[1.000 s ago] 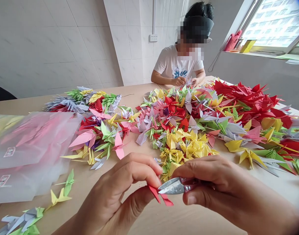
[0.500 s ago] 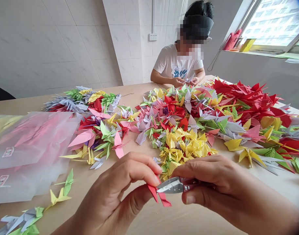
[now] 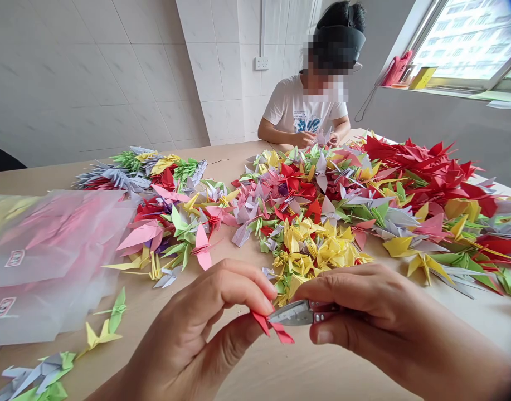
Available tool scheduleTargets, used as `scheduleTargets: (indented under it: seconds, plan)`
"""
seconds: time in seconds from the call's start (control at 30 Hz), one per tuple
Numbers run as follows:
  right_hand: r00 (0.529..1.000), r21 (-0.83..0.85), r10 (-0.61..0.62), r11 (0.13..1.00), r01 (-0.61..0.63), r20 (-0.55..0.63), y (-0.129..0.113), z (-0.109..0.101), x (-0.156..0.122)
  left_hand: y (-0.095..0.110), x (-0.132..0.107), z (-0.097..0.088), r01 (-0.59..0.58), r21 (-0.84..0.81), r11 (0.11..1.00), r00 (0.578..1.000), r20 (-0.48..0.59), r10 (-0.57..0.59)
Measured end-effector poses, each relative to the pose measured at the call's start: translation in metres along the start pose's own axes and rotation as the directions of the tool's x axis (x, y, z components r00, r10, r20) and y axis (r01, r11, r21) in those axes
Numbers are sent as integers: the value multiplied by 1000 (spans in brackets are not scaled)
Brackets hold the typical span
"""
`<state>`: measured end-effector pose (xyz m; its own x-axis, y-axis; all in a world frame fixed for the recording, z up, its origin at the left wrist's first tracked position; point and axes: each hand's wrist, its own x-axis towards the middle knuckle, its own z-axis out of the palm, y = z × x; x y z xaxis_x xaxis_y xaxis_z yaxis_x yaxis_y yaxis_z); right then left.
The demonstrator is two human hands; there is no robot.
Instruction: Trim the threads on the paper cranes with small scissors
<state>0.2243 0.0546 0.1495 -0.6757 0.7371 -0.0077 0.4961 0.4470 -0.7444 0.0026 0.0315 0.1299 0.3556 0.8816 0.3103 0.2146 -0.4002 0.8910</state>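
My left hand (image 3: pixel 222 312) pinches a small piece of red folded paper (image 3: pixel 282 332) between thumb and fingers; part of it is hidden behind the fingertips. From the other side, my right hand (image 3: pixel 355 312) is closed around small metal snips (image 3: pixel 295 313), whose handles are mostly covered by the fingers. The tips of the blades touch the red paper, right beside my left fingertips. Just behind the hands lies a cluster of yellow paper cranes (image 3: pixel 309 245).
Mixed paper cranes (image 3: pixel 272 195) spread across the table, with a red heap (image 3: pixel 426 167) at right. Translucent plastic bags (image 3: pixel 50 301) lie at left, near a few loose cranes (image 3: pixel 100 337). Opposite me sits a co-worker (image 3: pixel 309 111) holding a pale folded crane.
The snips' blades have tilted slightly and look closer together. The red paper's free end has risen a little. Across the table, the co-worker's hands have shifted slightly with the pale crane.
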Motion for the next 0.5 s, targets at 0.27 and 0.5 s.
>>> scheduleTargets:
  seconds: [0.27,0.5]
  plan:
    - [1000,-17,-5,1000,5,-17,0,0,1,-1,-1,-1,-12,-8,1000,1000,12,12]
    - [999,-26,-19,1000,18,-28,-3,-2,1,-3,2,-4,-31,20,999,998,56,30]
